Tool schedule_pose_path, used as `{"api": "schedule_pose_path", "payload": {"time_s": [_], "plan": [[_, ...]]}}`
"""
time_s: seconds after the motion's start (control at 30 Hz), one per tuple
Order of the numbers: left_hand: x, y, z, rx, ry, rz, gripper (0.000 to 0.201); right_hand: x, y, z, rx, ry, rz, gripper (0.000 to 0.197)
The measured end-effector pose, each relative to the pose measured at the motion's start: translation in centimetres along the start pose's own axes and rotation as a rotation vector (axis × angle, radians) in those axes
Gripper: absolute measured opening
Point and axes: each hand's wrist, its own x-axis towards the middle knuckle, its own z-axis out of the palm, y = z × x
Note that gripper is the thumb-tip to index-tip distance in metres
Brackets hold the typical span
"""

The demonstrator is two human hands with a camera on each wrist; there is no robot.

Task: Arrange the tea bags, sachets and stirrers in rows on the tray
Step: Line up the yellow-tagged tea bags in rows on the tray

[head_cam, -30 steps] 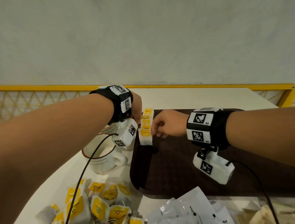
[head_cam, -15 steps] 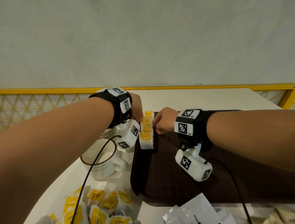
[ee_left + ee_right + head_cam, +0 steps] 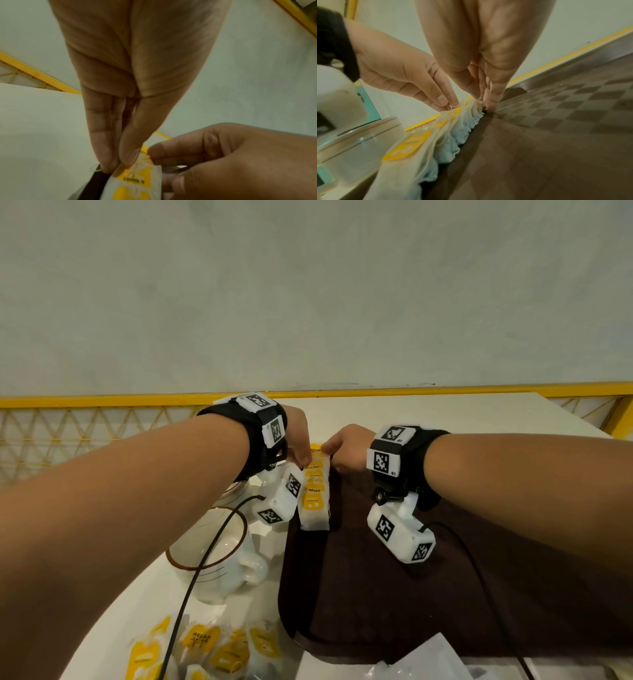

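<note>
A row of overlapping tea bags (image 3: 313,498) with yellow tags lies along the left edge of the dark brown tray (image 3: 376,594). Both hands meet at its far end. My left hand (image 3: 298,453) holds its fingers straight, with the tips pressed on the row's left side (image 3: 118,162) (image 3: 448,102). From the tray side, my right hand (image 3: 334,455) has its thumb and fingertips closed on the edge of the farthest tea bag (image 3: 151,155) (image 3: 482,100). The row (image 3: 419,142) runs toward the right wrist camera over the checkered tray floor (image 3: 539,135).
A white cup (image 3: 212,570) with a brown rim stands left of the tray, close to the row. Loose yellow-tagged tea bags (image 3: 219,648) and white sachets (image 3: 421,659) lie at the near table edge. A yellow rail (image 3: 102,401) runs behind the table.
My right hand has slid from the middle of the row to its far end. My left hand has stayed beside the row, shifting slightly farther.
</note>
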Motion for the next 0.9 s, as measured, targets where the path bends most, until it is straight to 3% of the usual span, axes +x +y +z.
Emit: {"api": "schedule_pose_path", "payload": {"time_s": [0.13,0.23,0.37,0.47,0.6,0.9], "plan": [[-0.5,-0.2,-0.1,-0.054,0.012,0.002,0.026,-0.6,0.4,-0.2,-0.011,0.062,-0.059,0.037],[-0.8,-0.7,-0.2,-0.019,0.011,0.014,0.023,-3.2,0.1,-0.2,-0.115,0.108,-0.301,0.028],[-1.1,-0.6,-0.2,-0.010,0.051,0.036,0.024,-6.6,-0.6,0.0,-0.446,-0.194,-0.679,0.035],[-1.4,-0.4,0.0,-0.011,0.050,0.026,0.024,-6.8,-0.1,0.9,-0.635,-0.335,-0.818,0.043],[-1.7,-0.2,0.2,-0.034,0.048,0.020,0.024,-6.6,0.1,1.4,-0.682,-0.404,-0.699,0.046],[-1.9,0.4,0.2,-0.056,0.030,0.015,0.025,-5.6,0.3,1.0,-0.557,-0.330,-0.583,0.051]]}}
